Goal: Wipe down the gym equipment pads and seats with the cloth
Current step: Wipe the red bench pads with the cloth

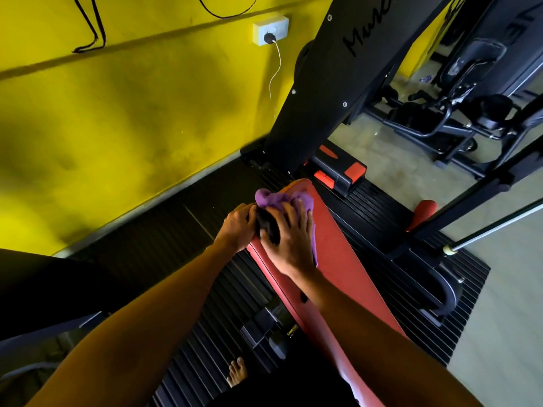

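A long red bench pad (332, 254) runs from the lower middle up toward a black machine frame. A bunched purple cloth (282, 199) lies near the pad's far end. My right hand (289, 239) lies over the cloth with spread fingers, pressing it onto the pad. My left hand (238, 227) curls its fingers round the pad's left edge beside the cloth. A dark patch (269, 226) sits between the two hands; I cannot tell what it is.
A yellow wall (117, 113) stands close on the left, with a socket and white cable (270, 30). Black ribbed matting (205, 230) covers the floor under the bench. The black machine upright (332, 83) rises ahead. More black machines (470, 107) stand at right. A bare foot (236, 376) shows below.
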